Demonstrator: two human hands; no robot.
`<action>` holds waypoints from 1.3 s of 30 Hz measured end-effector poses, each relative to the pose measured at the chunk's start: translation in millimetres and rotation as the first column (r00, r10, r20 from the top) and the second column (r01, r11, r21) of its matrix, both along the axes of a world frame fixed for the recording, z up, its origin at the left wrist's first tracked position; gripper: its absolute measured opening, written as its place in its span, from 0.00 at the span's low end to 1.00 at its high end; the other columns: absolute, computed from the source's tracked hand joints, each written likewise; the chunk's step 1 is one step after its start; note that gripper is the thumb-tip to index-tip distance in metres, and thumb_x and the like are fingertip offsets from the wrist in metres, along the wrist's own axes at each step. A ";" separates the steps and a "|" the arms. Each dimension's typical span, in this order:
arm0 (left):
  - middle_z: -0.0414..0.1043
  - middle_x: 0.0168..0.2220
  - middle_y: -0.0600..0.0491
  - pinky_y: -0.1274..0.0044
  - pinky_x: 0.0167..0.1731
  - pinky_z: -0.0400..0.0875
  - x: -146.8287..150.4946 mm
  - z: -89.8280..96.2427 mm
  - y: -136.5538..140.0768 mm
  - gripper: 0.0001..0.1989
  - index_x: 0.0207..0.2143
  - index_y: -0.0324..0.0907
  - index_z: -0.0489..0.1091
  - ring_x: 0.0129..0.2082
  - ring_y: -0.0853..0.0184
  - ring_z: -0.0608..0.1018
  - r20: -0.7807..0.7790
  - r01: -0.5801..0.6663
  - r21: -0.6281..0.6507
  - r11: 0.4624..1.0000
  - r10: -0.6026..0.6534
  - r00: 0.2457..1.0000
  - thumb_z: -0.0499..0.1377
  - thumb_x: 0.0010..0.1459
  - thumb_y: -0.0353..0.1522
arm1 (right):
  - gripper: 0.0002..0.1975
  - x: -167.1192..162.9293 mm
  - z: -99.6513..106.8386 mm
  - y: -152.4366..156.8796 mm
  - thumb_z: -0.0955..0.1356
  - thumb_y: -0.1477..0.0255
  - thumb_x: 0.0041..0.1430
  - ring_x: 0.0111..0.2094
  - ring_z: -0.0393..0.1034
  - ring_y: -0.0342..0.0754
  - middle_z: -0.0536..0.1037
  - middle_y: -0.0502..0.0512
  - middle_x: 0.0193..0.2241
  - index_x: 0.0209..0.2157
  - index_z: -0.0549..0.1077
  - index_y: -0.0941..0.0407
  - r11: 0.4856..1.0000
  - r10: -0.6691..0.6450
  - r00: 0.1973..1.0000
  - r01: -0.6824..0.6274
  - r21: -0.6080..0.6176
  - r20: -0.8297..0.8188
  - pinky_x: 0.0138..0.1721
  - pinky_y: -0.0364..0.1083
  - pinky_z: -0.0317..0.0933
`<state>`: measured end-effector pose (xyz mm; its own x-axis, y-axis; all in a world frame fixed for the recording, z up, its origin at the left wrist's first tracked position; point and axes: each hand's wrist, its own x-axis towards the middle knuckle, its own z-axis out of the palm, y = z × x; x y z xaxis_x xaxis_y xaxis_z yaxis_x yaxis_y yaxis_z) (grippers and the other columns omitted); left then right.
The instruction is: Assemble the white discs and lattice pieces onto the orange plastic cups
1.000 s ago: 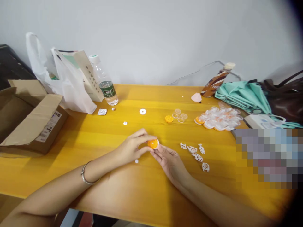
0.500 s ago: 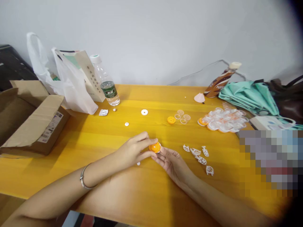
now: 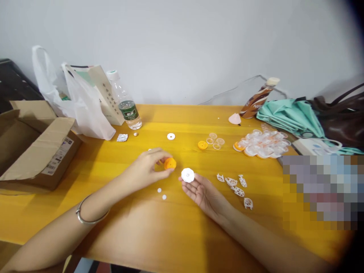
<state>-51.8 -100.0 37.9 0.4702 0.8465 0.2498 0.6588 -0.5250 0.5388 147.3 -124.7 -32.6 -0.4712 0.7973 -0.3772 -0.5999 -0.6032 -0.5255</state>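
Between its thumb and fingers, my left hand (image 3: 150, 165) grips a round orange plastic disc (image 3: 170, 163) by the edge. My right hand (image 3: 203, 191), palm up, holds a round white plastic disc (image 3: 187, 175) with a small mark at its centre. A narrow gap separates the two discs above the table. Below my left hand lie two small white discs (image 3: 164, 197). Several white spoked plastic parts (image 3: 237, 191) rest to the right of my right hand. Farther back are another orange disc (image 3: 203, 145), several clear rings (image 3: 216, 146) and a white washer-like ring (image 3: 171, 136).
A cardboard box (image 3: 58, 151), a white plastic bag (image 3: 85, 117) and a water bottle (image 3: 129, 113) stand at left. At right are a pile of clear-and-orange pieces (image 3: 263, 143), a brown bottle (image 3: 257, 100), a pink cone (image 3: 234, 118) and a green folded umbrella (image 3: 290, 115).
The orange disc has come apart from the white one. My left hand has moved left and slightly away with the orange disc, while the white disc stays in my right hand.
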 end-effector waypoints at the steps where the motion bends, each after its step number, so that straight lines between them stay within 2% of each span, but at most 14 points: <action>1: 0.70 0.32 0.53 0.76 0.34 0.68 -2.5 -1.5 1.8 0.09 0.36 0.40 0.70 0.31 0.69 0.72 -0.087 -0.004 -0.028 1.000 0.001 0.996 0.58 0.52 0.32 | 0.08 0.4 0.5 0.9 0.67 0.69 0.54 0.39 0.72 0.43 0.79 0.55 0.37 0.36 0.74 0.57 1.000 0.015 1.000 -0.015 -0.009 -0.003 0.46 0.43 0.63; 4: 0.69 0.30 0.53 0.77 0.31 0.67 -4.0 -15.0 5.5 0.06 0.33 0.40 0.70 0.29 0.69 0.72 -0.284 -0.013 -0.049 0.999 -0.002 0.959 0.57 0.51 0.30 | 0.08 0.9 2.8 3.2 0.66 0.70 0.54 0.37 0.73 0.43 0.79 0.55 0.35 0.35 0.73 0.57 0.999 0.038 0.999 -0.038 -0.039 0.008 0.44 0.42 0.64; 7: 0.69 0.31 0.52 0.78 0.29 0.67 -1.5 -28.3 6.5 0.06 0.33 0.40 0.69 0.29 0.68 0.73 -0.366 -0.019 -0.050 0.999 -0.001 0.930 0.57 0.50 0.29 | 0.07 0.7 5.3 4.0 0.66 0.71 0.53 0.35 0.74 0.43 0.79 0.56 0.34 0.35 0.73 0.58 0.998 0.042 0.999 -0.041 -0.046 0.022 0.43 0.42 0.65; 9: 0.69 0.36 0.50 0.76 0.33 0.68 -0.2 -29.9 5.2 0.11 0.39 0.40 0.68 0.34 0.65 0.73 -0.337 0.006 -0.028 1.000 -0.015 0.941 0.57 0.51 0.31 | 0.08 0.6 6.1 4.0 0.66 0.70 0.53 0.36 0.74 0.43 0.80 0.56 0.34 0.34 0.73 0.58 0.999 0.038 0.999 -0.037 -0.036 0.016 0.43 0.41 0.65; 12: 0.66 0.44 0.48 0.72 0.42 0.66 3.5 -23.5 -1.3 0.16 0.46 0.41 0.64 0.42 0.65 0.71 -0.167 0.021 0.084 0.996 -0.006 0.986 0.56 0.55 0.33 | 0.08 0.3 5.5 3.6 0.67 0.70 0.53 0.39 0.73 0.44 0.79 0.56 0.36 0.35 0.73 0.58 1.000 0.020 1.000 -0.020 -0.016 0.008 0.45 0.42 0.64; 14: 0.67 0.41 0.48 0.74 0.42 0.66 8.9 -19.6 -7.6 0.12 0.44 0.40 0.65 0.40 0.67 0.71 -0.027 0.021 0.179 0.984 -0.017 0.999 0.54 0.57 0.33 | 0.09 -0.4 4.4 3.0 0.68 0.70 0.52 0.40 0.73 0.44 0.79 0.55 0.37 0.36 0.73 0.58 1.000 -0.001 1.000 0.001 0.002 0.015 0.46 0.44 0.63; 16: 0.69 0.37 0.49 0.75 0.39 0.67 15.8 -19.9 -13.2 0.09 0.40 0.40 0.67 0.37 0.68 0.72 0.044 0.054 0.238 0.970 -0.067 0.997 0.54 0.58 0.32 | 0.09 -1.8 3.1 1.7 0.69 0.69 0.51 0.40 0.73 0.44 0.79 0.55 0.38 0.35 0.74 0.57 0.999 -0.031 0.999 0.031 0.022 0.024 0.48 0.45 0.62; 18: 0.69 0.35 0.49 0.75 0.37 0.68 22.1 -24.8 -16.5 0.08 0.37 0.39 0.68 0.35 0.68 0.72 0.044 0.076 0.237 0.969 -0.088 0.995 0.55 0.57 0.33 | 0.09 -3.7 1.6 -0.5 0.69 0.69 0.50 0.41 0.72 0.44 0.78 0.54 0.38 0.34 0.74 0.56 0.997 -0.068 0.997 0.066 0.050 0.036 0.49 0.46 0.61; 23: 0.70 0.33 0.51 0.77 0.35 0.69 27.9 -39.4 -17.3 0.08 0.37 0.40 0.69 0.33 0.69 0.73 0.068 0.003 0.067 0.998 -0.008 0.998 0.54 0.58 0.33 | 0.08 -8.3 -2.9 -7.6 0.71 0.70 0.48 0.38 0.73 0.44 0.79 0.52 0.37 0.32 0.75 0.55 0.980 -0.157 0.983 0.143 0.142 0.092 0.49 0.48 0.61; 25: 0.70 0.33 0.51 0.78 0.35 0.69 28.0 -41.5 -17.2 0.07 0.37 0.40 0.70 0.32 0.70 0.73 0.083 -0.015 0.041 0.999 0.012 0.996 0.54 0.58 0.33 | 0.07 -9.6 -4.5 -9.8 0.71 0.70 0.48 0.38 0.73 0.44 0.79 0.51 0.37 0.32 0.75 0.55 0.971 -0.182 0.976 0.159 0.176 0.119 0.49 0.49 0.61; 31: 0.70 0.31 0.52 0.79 0.34 0.69 32.6 -41.9 -18.4 0.06 0.35 0.40 0.70 0.32 0.70 0.74 0.021 -0.063 0.093 0.994 0.062 0.998 0.56 0.56 0.32 | 0.07 -12.1 -5.9 -12.3 0.70 0.68 0.50 0.41 0.71 0.46 0.78 0.52 0.39 0.33 0.75 0.54 0.953 -0.220 0.961 0.176 0.247 0.166 0.48 0.49 0.62; 39: 0.70 0.31 0.52 0.78 0.33 0.69 34.2 -43.7 -19.4 0.06 0.35 0.39 0.69 0.32 0.70 0.73 0.044 -0.047 0.146 0.988 0.041 0.998 0.55 0.55 0.31 | 0.08 -10.8 -1.1 -11.0 0.70 0.69 0.50 0.38 0.73 0.46 0.79 0.54 0.36 0.34 0.75 0.55 0.971 -0.176 0.973 0.147 0.188 0.148 0.47 0.48 0.63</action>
<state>-17.6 -119.4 -5.8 0.4204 0.8187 0.3911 0.6617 -0.5715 0.4853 136.4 -135.7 -33.8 -0.2747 0.9178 -0.2867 -0.5794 -0.3959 -0.7124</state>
